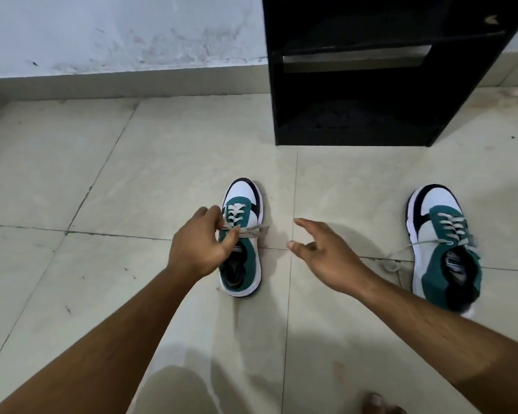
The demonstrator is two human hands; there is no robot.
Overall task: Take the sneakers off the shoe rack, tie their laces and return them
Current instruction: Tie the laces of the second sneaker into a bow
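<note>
Two green, white and black sneakers stand on the tiled floor, toes pointing away from me. On the near sneaker (245,255) in the middle, my left hand (199,245) pinches the grey lace (251,230) at the tongue. To its right, my right hand (323,252) hovers above the floor, fingers spread and holding nothing. The second sneaker (443,249) sits at the far right with loose laces (401,255) trailing onto the tiles. The black shoe rack (371,70) stands against the wall behind them.
A white scuffed wall (117,31) with a tiled skirting runs along the back. Pale floor tiles (102,174) spread to the left and front. A bare foot (380,403) shows at the bottom edge.
</note>
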